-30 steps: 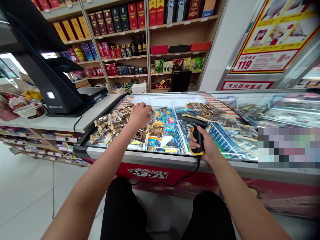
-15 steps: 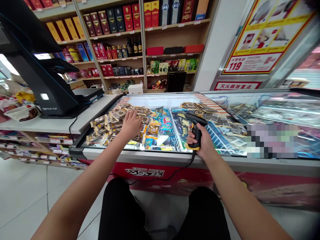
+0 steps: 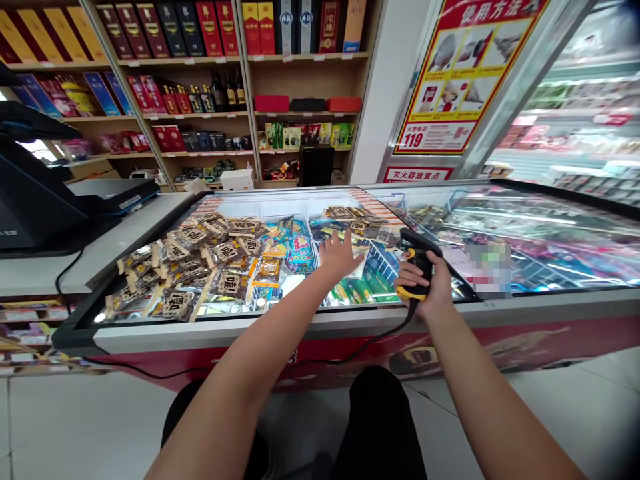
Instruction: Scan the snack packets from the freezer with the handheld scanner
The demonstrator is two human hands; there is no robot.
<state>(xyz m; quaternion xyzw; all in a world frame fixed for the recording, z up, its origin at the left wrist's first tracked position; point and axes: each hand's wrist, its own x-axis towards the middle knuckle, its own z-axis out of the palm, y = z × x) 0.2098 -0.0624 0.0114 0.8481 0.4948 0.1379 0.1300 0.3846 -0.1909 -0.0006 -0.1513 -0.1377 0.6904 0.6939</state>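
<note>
My right hand [image 3: 434, 283] is wrapped round a black and yellow handheld scanner [image 3: 419, 267], held over the front edge of the chest freezer [image 3: 350, 321]. A cable hangs from the scanner's handle. My left hand [image 3: 341, 257], fingers spread and holding nothing, is over the freezer's middle, near a white wire divider and green packets [image 3: 373, 287]. To its left, many brown and clear snack packets [image 3: 227, 252] are heaped on the freezer's left part. Blue packets [image 3: 300, 247] lie inside, just left of my left hand.
At the left, a black scale machine [image 3: 35, 193] stands on a white counter [image 3: 30, 275]. Shelves [image 3: 210, 117] of boxes and bottles rise behind the freezer. The scanner's black cable [image 3: 365, 345] droops across the freezer's front. A glass lid [image 3: 550, 227] covers the right part.
My left hand has moved right, off the brown packets to the freezer's middle, with its fingers spread. My right hand has carried the scanner right. The view has turned rightward.
</note>
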